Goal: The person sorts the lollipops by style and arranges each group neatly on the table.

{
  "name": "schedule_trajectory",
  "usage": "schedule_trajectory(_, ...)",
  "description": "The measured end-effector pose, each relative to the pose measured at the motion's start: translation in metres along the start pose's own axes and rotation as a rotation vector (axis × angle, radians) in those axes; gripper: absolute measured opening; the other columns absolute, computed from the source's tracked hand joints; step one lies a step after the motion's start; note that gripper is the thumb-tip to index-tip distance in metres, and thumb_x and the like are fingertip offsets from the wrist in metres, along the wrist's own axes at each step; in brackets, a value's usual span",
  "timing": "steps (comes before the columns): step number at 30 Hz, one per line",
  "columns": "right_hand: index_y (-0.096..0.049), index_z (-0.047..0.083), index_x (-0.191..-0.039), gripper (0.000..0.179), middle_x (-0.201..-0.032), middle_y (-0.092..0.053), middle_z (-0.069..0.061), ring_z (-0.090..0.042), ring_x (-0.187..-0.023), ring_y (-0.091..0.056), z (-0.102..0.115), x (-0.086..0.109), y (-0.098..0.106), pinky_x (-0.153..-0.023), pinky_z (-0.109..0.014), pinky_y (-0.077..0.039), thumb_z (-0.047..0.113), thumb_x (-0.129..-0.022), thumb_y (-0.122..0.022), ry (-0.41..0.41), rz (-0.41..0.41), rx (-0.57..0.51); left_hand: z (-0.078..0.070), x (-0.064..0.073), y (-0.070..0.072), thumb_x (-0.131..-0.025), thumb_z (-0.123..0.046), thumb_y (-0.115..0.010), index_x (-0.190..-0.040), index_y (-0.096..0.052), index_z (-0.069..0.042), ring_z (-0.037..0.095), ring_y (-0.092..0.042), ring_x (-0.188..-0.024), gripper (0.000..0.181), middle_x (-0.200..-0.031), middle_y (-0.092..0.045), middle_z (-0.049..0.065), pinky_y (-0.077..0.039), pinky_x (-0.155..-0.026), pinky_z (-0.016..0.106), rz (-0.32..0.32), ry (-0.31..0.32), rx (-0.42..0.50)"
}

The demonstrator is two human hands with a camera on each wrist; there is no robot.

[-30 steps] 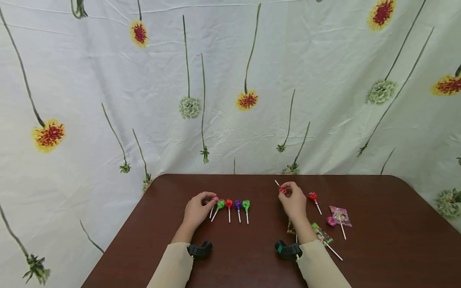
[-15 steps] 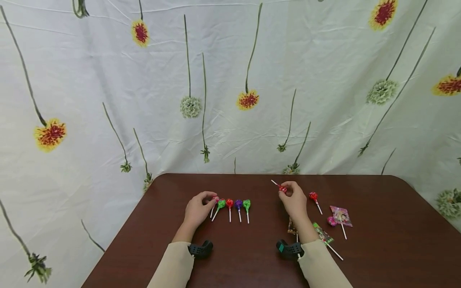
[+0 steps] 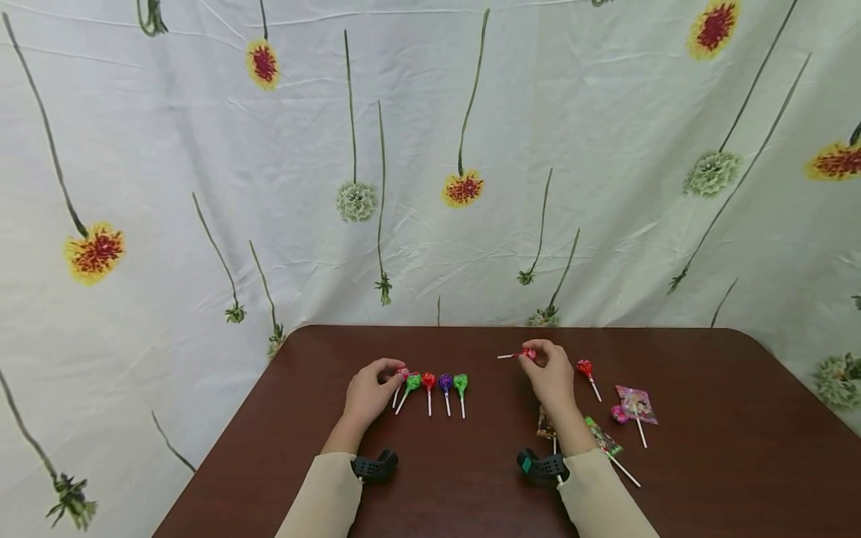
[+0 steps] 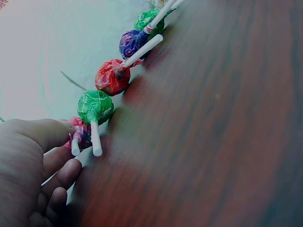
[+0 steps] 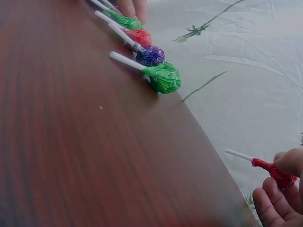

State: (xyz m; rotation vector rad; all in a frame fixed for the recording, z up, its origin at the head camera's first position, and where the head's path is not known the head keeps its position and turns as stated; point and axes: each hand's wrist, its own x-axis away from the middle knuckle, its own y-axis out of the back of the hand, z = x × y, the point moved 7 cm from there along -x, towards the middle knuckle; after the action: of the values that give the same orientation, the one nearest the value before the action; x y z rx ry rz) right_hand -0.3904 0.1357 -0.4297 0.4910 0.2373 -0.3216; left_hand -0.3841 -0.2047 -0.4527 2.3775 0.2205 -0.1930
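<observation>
My left hand [image 3: 368, 390] pinches a pink lollipop [image 4: 81, 132] by its wrapped head, at the left end of a row on the table. Beside it in that row lie a green lollipop [image 4: 96, 106], a red lollipop [image 3: 428, 381], a purple lollipop [image 3: 445, 382] and another green lollipop [image 5: 163, 78]. Further right, my right hand [image 3: 551, 379] holds a second red lollipop [image 5: 279, 176] by the head between thumb and fingers, its white stick pointing left.
Right of my right hand lie another red lollipop [image 3: 585, 368], a pink lollipop [image 3: 619, 413] by a pink packet [image 3: 635, 403], and a green packet [image 3: 603, 437]. A brown packet [image 3: 543, 424] is partly under the right forearm. The brown table [image 3: 457, 478] meets a flowered cloth [image 3: 417, 246] behind.
The red lollipop in my right hand has turned, its stick swinging from up-left down to nearly level, pointing left. My left hand and the row have stayed put.
</observation>
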Motion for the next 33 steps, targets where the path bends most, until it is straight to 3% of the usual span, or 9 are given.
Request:
schedule_trajectory(8, -0.072, 0.009, -0.116, 0.025, -0.103, -0.063, -0.015, -0.025, -0.089, -0.063, 0.004, 0.001, -0.003, -0.069, -0.026, -0.045, 0.013, -0.092, -0.07, 0.031, 0.025, 0.003, 0.002, -0.001, -0.001, -0.094, -0.029, -0.069, -0.113, -0.073, -0.025, 0.013, -0.054, -0.072, 0.02, -0.095, -0.071, -0.001, -0.04, -0.063, 0.029, 0.002, -0.005, -0.005)
schedule_trajectory(17, -0.07, 0.008, -0.118, 0.025, -0.099, -0.072, -0.014, -0.011, -0.075, -0.063, 0.003, 0.001, -0.008, -0.063, -0.025, -0.047, 0.014, -0.093, -0.07, 0.004, 0.085, -0.052, 0.002, -0.001, 0.0, -0.094, -0.029, -0.069, -0.113, -0.073, -0.025, 0.014, -0.059, -0.079, 0.02, -0.101, -0.073, -0.001, -0.042, -0.066, 0.029, -0.003, 0.001, -0.006)
schedule_trajectory(27, -0.072, 0.011, -0.117, 0.024, -0.107, -0.071, -0.011, -0.015, -0.076, -0.063, 0.011, 0.008, -0.022, -0.065, -0.025, -0.05, 0.012, -0.094, -0.069, 0.056, 0.198, -0.014, 0.002, -0.001, -0.001, -0.094, -0.029, -0.069, -0.113, -0.073, -0.026, 0.014, -0.058, -0.078, 0.02, -0.098, -0.072, -0.001, -0.041, -0.066, 0.029, -0.003, 0.0, -0.011)
schedule_trajectory(33, -0.073, 0.009, -0.116, 0.023, -0.112, -0.066, -0.012, -0.022, -0.087, -0.063, 0.017, 0.012, -0.031, -0.067, -0.026, -0.049, 0.011, -0.093, -0.069, 0.107, 0.243, 0.024, 0.002, -0.001, 0.0, -0.094, -0.029, -0.069, -0.113, -0.073, -0.025, 0.014, -0.058, -0.078, 0.02, -0.098, -0.072, -0.001, -0.041, -0.066, 0.029, -0.005, 0.001, -0.006)
